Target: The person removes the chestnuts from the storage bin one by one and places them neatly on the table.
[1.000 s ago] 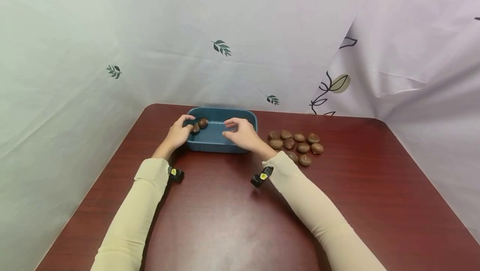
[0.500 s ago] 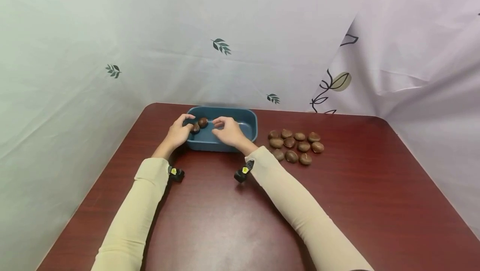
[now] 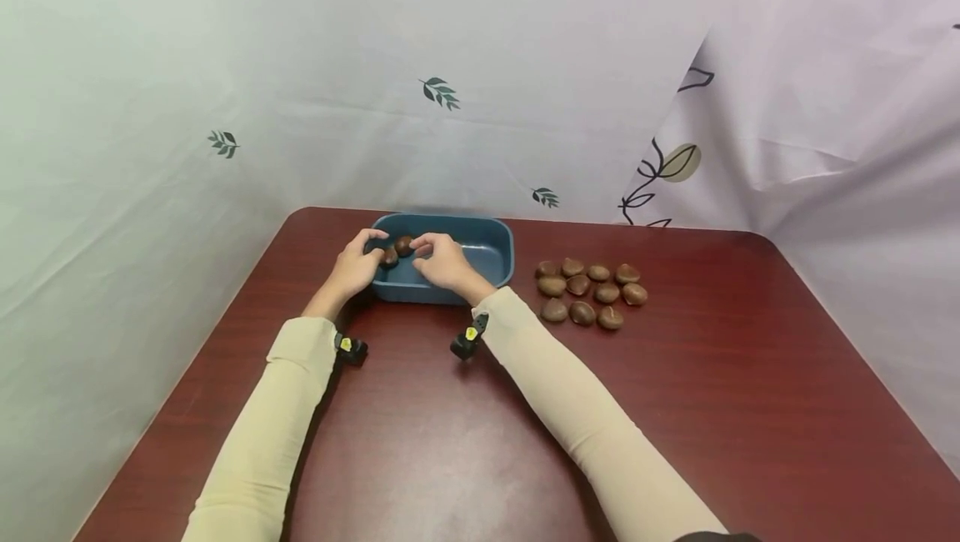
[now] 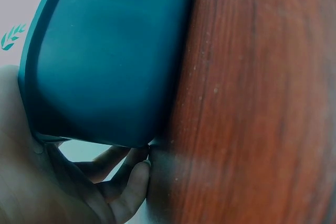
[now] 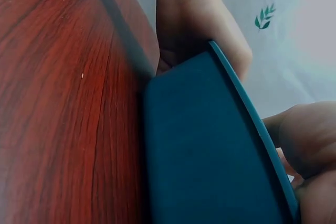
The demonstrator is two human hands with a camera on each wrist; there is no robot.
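Observation:
At the far side of the table stands a blue rectangular container (image 3: 420, 293). Its left end is held by my left hand (image 3: 354, 267), with thumb and index finger over the rim; in the left wrist view, more fingers (image 4: 137, 184) curl against the outside of that end. Two brown chestnuts lie inside by the left hand: a front chestnut (image 3: 389, 258) and a back chestnut (image 3: 403, 246). My right hand (image 3: 446, 265) reaches over the front rim, bent fingers right at the back chestnut, nothing visible between thumb and index finger. Its palm side is hidden in the head view.
Several more chestnuts (image 3: 577, 285) lie in loose rows on the dark red table (image 3: 420, 442), right of the container. A pale curtain (image 3: 337, 108) with leaf prints hangs close behind the table's far edge and along both sides.
Over the last second my right hand has moved left across the container, up to the back chestnut. My left hand keeps its place at the left end. The loose chestnuts lie as before.

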